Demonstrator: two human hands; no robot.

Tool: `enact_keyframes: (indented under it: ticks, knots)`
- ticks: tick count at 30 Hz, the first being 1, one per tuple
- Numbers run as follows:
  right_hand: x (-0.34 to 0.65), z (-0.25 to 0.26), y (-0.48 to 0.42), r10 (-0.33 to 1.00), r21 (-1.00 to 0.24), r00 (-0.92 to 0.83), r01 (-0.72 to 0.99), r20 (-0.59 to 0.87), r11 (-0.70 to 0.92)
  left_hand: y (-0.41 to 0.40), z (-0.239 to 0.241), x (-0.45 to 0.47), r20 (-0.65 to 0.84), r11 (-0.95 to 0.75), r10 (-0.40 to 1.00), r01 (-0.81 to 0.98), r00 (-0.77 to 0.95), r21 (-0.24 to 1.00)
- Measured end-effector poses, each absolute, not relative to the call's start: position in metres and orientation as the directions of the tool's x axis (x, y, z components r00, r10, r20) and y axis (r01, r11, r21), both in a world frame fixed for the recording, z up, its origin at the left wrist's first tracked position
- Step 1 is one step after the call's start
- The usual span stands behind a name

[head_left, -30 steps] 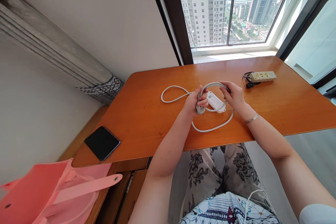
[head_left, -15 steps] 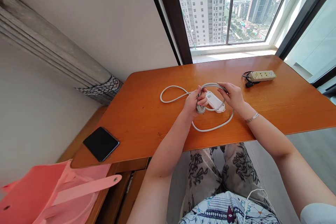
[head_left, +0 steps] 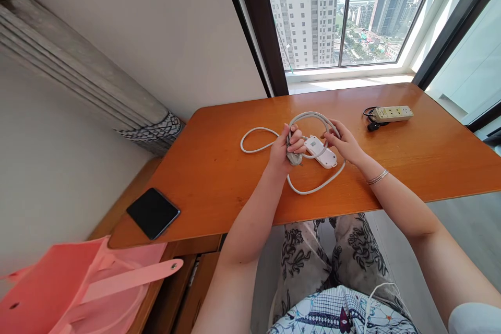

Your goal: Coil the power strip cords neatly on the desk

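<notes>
white cable (head_left: 305, 193) is at the centre of the frame, partly gathered into a raised loop between the hands, partly slack on the counter (head_left: 219, 177). nearest, at the bottom centre, are patterned trousers (head_left: 301, 255), with a pink bag (head_left: 50, 287) at the lower left and a black-screened device (head_left: 153, 213) flat on the counter's corner above it. past the counter's near edge, one slack curve of cable lies below the hands. above it, the left hand (head_left: 285, 148) is closed round the bundled strands, a greyish plug (head_left: 294, 158) poking out beneath its fingers. the right hand (head_left: 344, 143) has its fingers bent at the loop's right side; whether they pinch it or only guide it, i cannot tell.

compared with half a second ago, the loop stands higher and rounder, the left hand has shifted slightly left, and more of the white block (head_left: 321, 152) shows on the counter behind. my reading is that the gathered part is being reshaped, with a good length not yet taken in: another bend lies left of the left hand. farther off, a yellowed power strip (head_left: 391, 114) sits at the upper right, below the window (head_left: 309, 26).
</notes>
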State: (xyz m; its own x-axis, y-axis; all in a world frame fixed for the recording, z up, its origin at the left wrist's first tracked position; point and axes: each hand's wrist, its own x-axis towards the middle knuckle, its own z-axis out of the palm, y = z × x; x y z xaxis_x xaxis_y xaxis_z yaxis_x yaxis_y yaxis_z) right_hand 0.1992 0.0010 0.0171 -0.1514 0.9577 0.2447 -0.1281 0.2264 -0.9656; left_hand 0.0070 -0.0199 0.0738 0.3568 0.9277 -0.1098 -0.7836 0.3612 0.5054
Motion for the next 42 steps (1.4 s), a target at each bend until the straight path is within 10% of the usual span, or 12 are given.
enact_keyframes:
  ticks: [13,42]
  knots:
    - [0.179,0.033,-0.010,0.918,-0.721,-0.316,-0.576,-0.239,-0.386,-0.021,0.071,0.016,-0.073,0.195,0.981,-0.861,0.182,0.470]
    - [0.169,0.011,-0.012,0.998,-0.871,-0.028,-0.490,0.049,0.029,-0.029,0.069,0.027,-0.072,0.099,0.995,-0.766,0.069,0.635]
